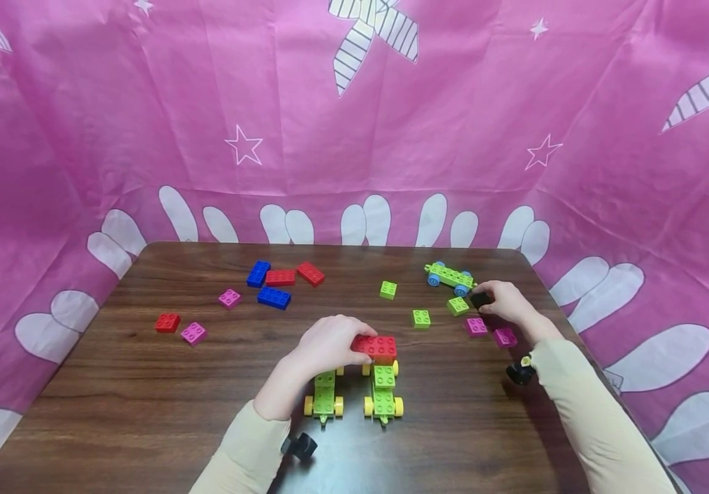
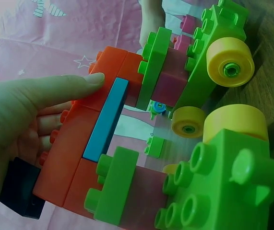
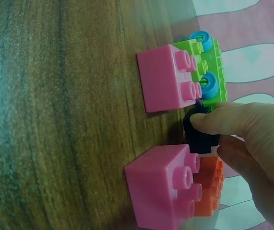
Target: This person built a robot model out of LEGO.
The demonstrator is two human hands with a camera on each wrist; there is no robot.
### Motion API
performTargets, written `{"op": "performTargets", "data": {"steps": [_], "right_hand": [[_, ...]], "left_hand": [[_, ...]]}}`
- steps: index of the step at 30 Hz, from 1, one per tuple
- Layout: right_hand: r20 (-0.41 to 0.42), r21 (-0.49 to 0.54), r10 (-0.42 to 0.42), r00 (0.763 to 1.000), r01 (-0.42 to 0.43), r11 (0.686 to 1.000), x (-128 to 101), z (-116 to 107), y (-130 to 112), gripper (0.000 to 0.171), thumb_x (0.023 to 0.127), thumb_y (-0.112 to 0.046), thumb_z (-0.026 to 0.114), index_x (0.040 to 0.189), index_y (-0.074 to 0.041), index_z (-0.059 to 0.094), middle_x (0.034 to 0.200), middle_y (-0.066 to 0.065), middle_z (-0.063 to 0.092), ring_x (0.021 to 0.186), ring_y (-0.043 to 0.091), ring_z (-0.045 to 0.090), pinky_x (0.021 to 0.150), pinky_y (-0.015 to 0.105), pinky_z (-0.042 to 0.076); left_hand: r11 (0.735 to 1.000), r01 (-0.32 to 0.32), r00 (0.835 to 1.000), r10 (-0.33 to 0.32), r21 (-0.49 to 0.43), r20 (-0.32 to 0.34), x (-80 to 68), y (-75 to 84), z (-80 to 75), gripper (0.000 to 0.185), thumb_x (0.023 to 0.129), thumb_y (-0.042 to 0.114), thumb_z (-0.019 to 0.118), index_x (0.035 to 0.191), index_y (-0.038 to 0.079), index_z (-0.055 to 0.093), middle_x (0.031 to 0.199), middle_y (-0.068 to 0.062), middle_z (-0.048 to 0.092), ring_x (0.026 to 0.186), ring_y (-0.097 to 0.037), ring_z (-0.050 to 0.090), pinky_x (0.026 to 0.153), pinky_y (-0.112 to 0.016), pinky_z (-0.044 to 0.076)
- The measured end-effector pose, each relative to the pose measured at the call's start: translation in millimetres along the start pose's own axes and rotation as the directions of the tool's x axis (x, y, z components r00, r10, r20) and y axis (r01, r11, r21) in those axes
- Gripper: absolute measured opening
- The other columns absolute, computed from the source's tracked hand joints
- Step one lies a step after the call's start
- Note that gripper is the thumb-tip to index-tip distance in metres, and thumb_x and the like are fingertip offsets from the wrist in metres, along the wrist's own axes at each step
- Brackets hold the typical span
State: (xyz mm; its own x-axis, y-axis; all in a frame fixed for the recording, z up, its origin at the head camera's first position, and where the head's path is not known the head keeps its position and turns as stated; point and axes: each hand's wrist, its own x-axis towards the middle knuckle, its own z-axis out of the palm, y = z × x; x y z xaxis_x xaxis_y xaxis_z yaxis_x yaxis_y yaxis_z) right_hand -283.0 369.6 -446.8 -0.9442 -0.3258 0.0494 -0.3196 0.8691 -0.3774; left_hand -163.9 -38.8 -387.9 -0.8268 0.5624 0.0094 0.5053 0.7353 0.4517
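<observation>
The red brick (image 1: 377,346) is sitting on the front of a green car (image 1: 382,396) in the lower middle of the frame, its long side running left to right. The left hand (image 1: 328,345) is nearer and is gripping it. At the right, the right hand (image 1: 505,302) is pinching a small black brick (image 1: 480,299). Everything is lying on a brown wooden table (image 1: 145,412) with pink cloth (image 1: 83,137) behind.

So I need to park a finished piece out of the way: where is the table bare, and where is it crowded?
Bare wood lies along the near left edge of the table, in front of the red brick, and mid-table between the blue brick and the green brick. It is crowded around the right hand and around the left hand with its wheeled bases.
</observation>
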Motion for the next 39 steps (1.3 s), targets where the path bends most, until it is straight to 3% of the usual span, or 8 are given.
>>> {"op": "performTargets", "data": {"steps": [17,28,39], "right_hand": [[0.000,-0.008,-0.025,1.000,0.025,1.000,1.8,3.7,2.3,0.031,0.076,-0.003,0.076,0.105,0.005,0.069,0.104,0.026,0.068,0.101,0.043,0.061,0.091,0.059,0.046],[0.046,-0.012,0.027,0.999,-0.027,1.000,0.6,3.3,1.4,0.035,0.078,-0.001,0.073,0.111,0.006,0.067,0.109,0.028,0.067,0.102,0.045,0.061,0.091,0.060,0.046],[-0.040,0.007,0.030,0.999,-0.029,1.000,-4.9,-7.0,-9.6,0.038,0.077,-0.004,0.076,0.112,0.006,0.066,0.107,0.026,0.068,0.095,0.039,0.062,0.086,0.056,0.047]], "left_hand": [[1.000,0.004,1.000,-0.004,0.004,-0.006,1.3,-1.6,1.8,0.045,0.079,0.035,0.081,0.120,0.022,0.071,0.113,0.004,0.072,0.100,-0.015,0.064,0.088,-0.036,0.053],[1.000,0.001,1.000,-0.001,0.010,-0.004,1.6,-1.2,1.6,0.044,0.080,0.035,0.080,0.120,0.022,0.071,0.114,0.005,0.072,0.101,-0.014,0.064,0.087,-0.035,0.053],[1.000,-0.003,1.000,0.003,0.025,-0.006,2.3,-2.1,2.1,0.044,0.079,0.036,0.080,0.119,0.021,0.071,0.113,0.004,0.072,0.099,-0.014,0.065,0.086,-0.034,0.053]]}}
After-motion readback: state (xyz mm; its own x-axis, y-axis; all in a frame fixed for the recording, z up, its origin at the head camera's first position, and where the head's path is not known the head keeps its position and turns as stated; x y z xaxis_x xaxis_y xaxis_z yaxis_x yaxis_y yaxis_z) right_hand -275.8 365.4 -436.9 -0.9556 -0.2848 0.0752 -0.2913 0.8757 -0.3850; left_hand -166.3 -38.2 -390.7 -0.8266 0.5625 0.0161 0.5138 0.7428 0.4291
